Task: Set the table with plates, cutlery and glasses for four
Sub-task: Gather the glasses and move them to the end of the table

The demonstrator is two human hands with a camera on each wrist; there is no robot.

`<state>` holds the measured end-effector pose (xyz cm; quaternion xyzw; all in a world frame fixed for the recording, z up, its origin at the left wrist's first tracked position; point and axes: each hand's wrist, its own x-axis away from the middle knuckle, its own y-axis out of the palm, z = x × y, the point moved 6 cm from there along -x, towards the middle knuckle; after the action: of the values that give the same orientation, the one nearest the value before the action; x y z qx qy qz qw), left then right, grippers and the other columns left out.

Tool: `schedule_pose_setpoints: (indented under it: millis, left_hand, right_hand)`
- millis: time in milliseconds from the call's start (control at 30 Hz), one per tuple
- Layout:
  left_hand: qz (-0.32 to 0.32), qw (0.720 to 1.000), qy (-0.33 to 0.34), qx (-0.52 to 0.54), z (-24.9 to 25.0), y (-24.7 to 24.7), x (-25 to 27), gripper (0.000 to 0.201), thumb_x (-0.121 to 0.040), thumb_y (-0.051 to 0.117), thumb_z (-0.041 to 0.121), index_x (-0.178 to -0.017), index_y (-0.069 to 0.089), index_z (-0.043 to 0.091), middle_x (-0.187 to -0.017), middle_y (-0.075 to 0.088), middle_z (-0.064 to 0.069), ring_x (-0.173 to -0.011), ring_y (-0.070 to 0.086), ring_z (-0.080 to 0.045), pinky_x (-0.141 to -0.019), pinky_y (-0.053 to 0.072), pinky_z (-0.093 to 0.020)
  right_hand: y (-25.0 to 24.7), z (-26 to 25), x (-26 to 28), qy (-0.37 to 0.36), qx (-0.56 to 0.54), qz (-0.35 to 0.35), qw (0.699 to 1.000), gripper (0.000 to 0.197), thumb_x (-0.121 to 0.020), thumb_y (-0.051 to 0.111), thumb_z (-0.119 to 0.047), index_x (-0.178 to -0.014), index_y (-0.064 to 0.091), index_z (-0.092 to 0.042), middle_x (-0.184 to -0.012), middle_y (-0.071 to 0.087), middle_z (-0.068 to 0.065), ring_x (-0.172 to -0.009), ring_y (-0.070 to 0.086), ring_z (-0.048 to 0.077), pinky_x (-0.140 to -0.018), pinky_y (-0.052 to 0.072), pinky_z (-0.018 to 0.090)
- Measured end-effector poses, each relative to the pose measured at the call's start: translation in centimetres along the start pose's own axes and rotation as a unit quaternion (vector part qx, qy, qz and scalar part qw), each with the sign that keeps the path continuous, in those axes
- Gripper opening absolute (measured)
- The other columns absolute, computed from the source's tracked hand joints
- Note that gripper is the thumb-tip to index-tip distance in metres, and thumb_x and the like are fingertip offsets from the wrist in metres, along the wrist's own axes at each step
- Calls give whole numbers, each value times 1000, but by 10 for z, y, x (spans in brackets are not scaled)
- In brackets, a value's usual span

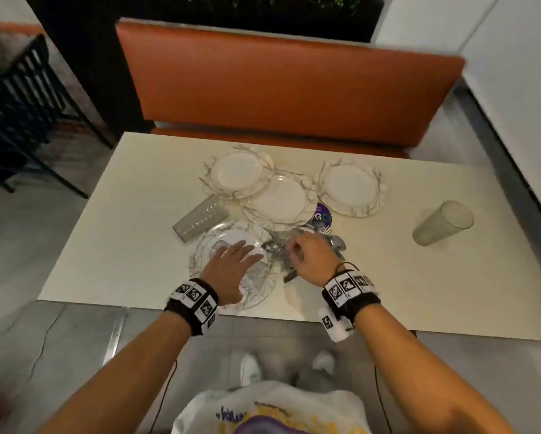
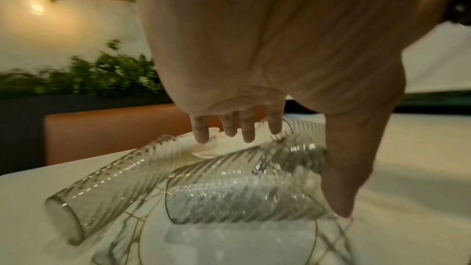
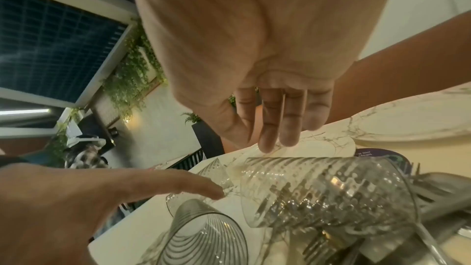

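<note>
Four gold-veined white plates lie on the cream table: far left, middle, far right and near. My left hand hovers with straight, spread fingers over a ribbed glass lying on the near plate. My right hand is held open just above another glass lying on its side, beside a heap of cutlery. A third glass lies to the left, and another far right.
An orange bench runs along the table's far side. A purple round sticker shows between the plates and the cutlery. A dark slatted chair stands at the left. The left and right ends of the table are bare.
</note>
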<state>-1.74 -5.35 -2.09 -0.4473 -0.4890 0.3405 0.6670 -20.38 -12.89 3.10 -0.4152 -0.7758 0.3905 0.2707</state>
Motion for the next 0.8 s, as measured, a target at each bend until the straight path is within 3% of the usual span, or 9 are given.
schedule_pose_setpoints:
  millis: [100, 267, 367, 467, 533, 600, 800]
  left_hand:
    - [-19, 998, 19, -59, 3, 9, -9, 103, -85, 77, 39, -165, 13, 31, -174, 10, -1, -161, 3, -26, -127, 8, -52]
    - [66, 997, 31, 28, -15, 9, -4, 86, -72, 82, 32, -150, 46, 29, -152, 53, 0, -148, 41, -30, -120, 30, -56]
    - [117, 988, 2, 101, -30, -6, 8, 84, -72, 83, 38, -147, 47, 27, -149, 55, 4, -146, 42, -27, -118, 33, -51]
    - [167, 967, -40, 187, -48, -25, 23, 85, -74, 85, 43, -147, 46, 21, -147, 56, -1, -140, 46, -25, -115, 39, -50]
    - [197, 943, -77, 256, -60, -36, 34, 89, -73, 88, 44, -147, 44, 18, -143, 56, -2, -133, 49, -22, -109, 44, -41]
    - [215, 916, -114, 317, -70, -43, 40, 91, -73, 90, 43, -147, 42, 20, -141, 54, 3, -128, 51, -14, -104, 46, -34]
    - [235, 888, -116, 377, -67, -67, 20, 106, -75, 88, 47, -157, 25, 25, -138, 54, 6, -126, 54, -14, -105, 50, -41]
  right_hand:
    - [4, -5, -14, -5, 90, -24, 996, 32, -82, 62, -23, -113, 61, -24, -116, 61, 2, -112, 52, 25, -96, 47, 44]
    - [18, -14, -35, -16, 160, -95, 982, 67, -79, 71, -31, -139, 43, -21, -135, 48, 5, -124, 40, 27, -106, 38, 43]
    - [32, -15, -50, -18, 196, -140, 970, 90, -73, 76, -31, -149, 29, -22, -143, 41, 6, -130, 36, 29, -107, 36, 47]
    - [48, -12, -62, -8, 239, -195, 951, 110, -66, 81, -32, -155, 18, -20, -151, 35, 8, -137, 32, 32, -112, 31, 51]
    - [58, -11, -66, -8, 260, -212, 942, 118, -62, 84, -37, -156, 14, -19, -152, 35, 9, -140, 30, 34, -115, 28, 53]
    - [64, -11, -67, -17, 277, -222, 935, 116, -62, 85, -39, -155, 17, -19, -150, 38, 10, -139, 33, 34, -114, 27, 54]
    - [30, -7, -59, 2, 219, -152, 964, 96, -75, 75, -37, -153, 23, -18, -146, 42, 9, -133, 40, 33, -112, 32, 53]
